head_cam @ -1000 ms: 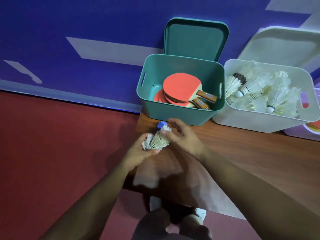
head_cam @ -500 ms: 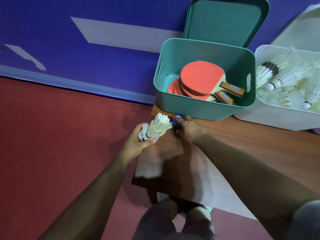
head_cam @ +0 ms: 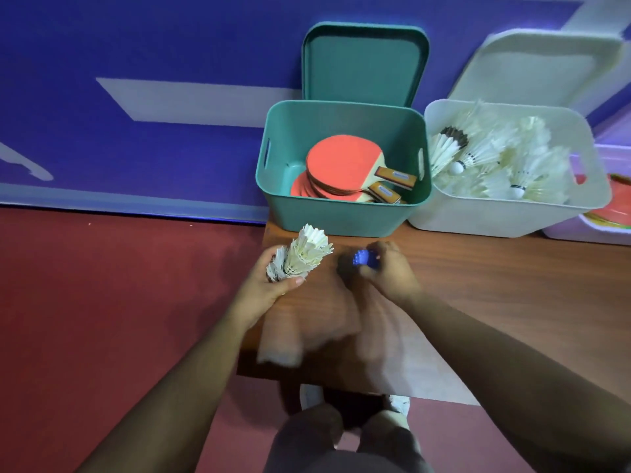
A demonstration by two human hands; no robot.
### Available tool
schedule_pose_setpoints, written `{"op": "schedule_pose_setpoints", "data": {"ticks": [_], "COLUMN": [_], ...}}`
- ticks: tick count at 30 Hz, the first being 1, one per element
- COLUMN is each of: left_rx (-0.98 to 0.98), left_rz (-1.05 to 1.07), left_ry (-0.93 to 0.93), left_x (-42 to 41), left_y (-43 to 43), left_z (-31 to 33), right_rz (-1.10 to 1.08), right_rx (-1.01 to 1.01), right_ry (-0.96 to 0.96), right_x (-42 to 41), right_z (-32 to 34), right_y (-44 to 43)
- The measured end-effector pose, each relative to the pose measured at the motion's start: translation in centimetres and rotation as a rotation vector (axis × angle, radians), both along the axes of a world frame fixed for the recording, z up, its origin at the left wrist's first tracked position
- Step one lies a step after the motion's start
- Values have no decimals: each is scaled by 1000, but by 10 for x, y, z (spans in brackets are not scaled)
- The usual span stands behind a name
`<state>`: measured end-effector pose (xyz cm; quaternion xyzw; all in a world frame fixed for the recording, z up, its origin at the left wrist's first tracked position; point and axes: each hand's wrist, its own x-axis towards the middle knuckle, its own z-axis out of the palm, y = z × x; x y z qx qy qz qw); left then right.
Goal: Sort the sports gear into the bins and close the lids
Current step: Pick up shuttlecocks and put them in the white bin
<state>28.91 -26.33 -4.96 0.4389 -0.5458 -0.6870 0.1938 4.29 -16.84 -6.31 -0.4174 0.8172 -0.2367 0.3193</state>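
My left hand (head_cam: 264, 285) grips a stack of white feather shuttlecocks (head_cam: 304, 254), their skirts pointing up and right, over the table's left end. A small blue dimpled ball (head_cam: 365, 258) is held in my right hand (head_cam: 386, 271) just above the wooden table (head_cam: 495, 302). Behind them stands the open green bin (head_cam: 341, 213) with red table-tennis paddles (head_cam: 341, 162) inside, its lid (head_cam: 365, 64) leaning on the wall. To its right the open white bin (head_cam: 495, 216) holds several shuttlecocks (head_cam: 505, 158).
The white bin's lid (head_cam: 539, 68) leans against the blue wall. A pale lilac bin (head_cam: 607, 227) with coloured items shows at the far right edge. Red floor (head_cam: 102, 319) lies left of the table. My knees (head_cam: 341, 438) are below the table's near edge.
My hands have drawn apart: the right hand has lifted the blue ball off the table beside the shuttlecock stack and moved right. The left hand still holds the stack.
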Motion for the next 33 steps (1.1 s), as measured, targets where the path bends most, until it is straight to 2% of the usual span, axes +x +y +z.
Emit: {"op": "schedule_pose_setpoints", "data": {"ticks": [8, 18, 29, 33], "left_rx": [-104, -278, -236, -284], "left_rz": [-167, -168, 99, 138], "left_ry": [52, 83, -74, -222], "left_x": [-91, -249, -342, -366], "left_y": [27, 71, 50, 26], "left_z": [64, 152, 145, 127], "right_rz": [-165, -241, -182, -196], "right_rx": [-205, -356, -383, -373], "right_ry": [-12, 43, 52, 16], "right_x": [-84, -221, -297, -305], "right_z": [96, 173, 168, 156], "right_y": [72, 137, 123, 94]}}
